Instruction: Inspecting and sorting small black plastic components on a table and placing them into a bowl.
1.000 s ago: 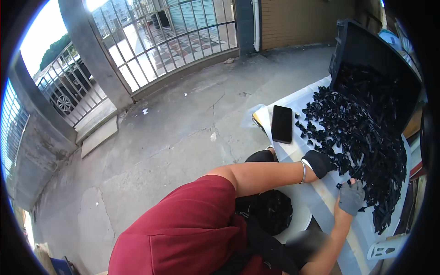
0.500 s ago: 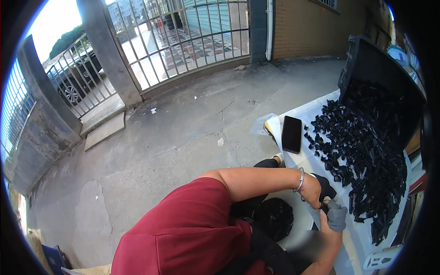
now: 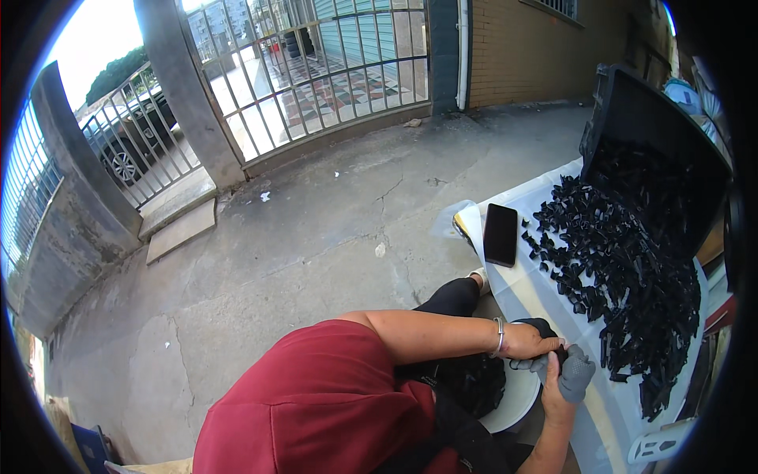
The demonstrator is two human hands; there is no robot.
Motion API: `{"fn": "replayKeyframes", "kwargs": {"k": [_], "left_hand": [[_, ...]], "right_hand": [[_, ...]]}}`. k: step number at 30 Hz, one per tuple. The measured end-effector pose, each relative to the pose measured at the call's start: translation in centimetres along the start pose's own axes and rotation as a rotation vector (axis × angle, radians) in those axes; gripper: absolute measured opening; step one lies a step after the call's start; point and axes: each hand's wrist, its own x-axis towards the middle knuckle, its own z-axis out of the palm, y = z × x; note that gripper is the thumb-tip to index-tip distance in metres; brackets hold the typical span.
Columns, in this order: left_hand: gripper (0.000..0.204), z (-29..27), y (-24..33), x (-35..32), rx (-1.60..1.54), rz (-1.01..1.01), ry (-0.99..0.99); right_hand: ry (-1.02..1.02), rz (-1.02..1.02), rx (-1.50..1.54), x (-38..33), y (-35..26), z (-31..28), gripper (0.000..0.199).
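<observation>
My left hand, with a silver bangle at the wrist and a partly covering black and grey glove, meets my right hand over the table's near edge. Grey glove fabric covers the right fingers, while its thumb is bare. Both hands are closed, fingertips together, around a small black plastic piece that is mostly hidden. Below my left forearm stands a white tub with black pieces in it. Right of the hands, a large heap of black plastic pieces spreads over the white-covered table.
A black crate lies tipped at the table's far right, with pieces spilling from it. A dark phone rests near the left edge. A white perforated plastic object sits at the near right. Concrete floor extends left toward barred fences.
My left forearm and hand have come down and slightly left. My right hand has turned slightly, staying against the left. The table heap looks the same.
</observation>
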Motion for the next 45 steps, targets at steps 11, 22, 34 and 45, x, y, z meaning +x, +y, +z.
{"fn": "replayKeyframes", "kwargs": {"k": [11, 22, 34, 45], "left_hand": [[0.048, -2.5, -0.5, -1.6, -0.071, -0.113, 0.172], [0.044, -0.9, -1.0, 0.0, 0.022, 0.097, 0.070], [0.036, -1.6, -0.2, 0.6, 0.721, 0.207, -0.113], [0.022, -2.7, -2.2, 11.9, 1.147, 0.283, 0.335]], "right_hand": [[-0.134, -0.061, -0.070, 1.4, -2.2, -2.5, 0.018], [-0.152, -0.052, -0.203, 0.2, -1.7, -3.1, 0.017], [-0.325, -0.002, -0.028, 0.4, -0.2, -2.5, 0.022], [0.035, 0.185, -0.540, 2.4, 7.5, -2.2, 0.009]]}}
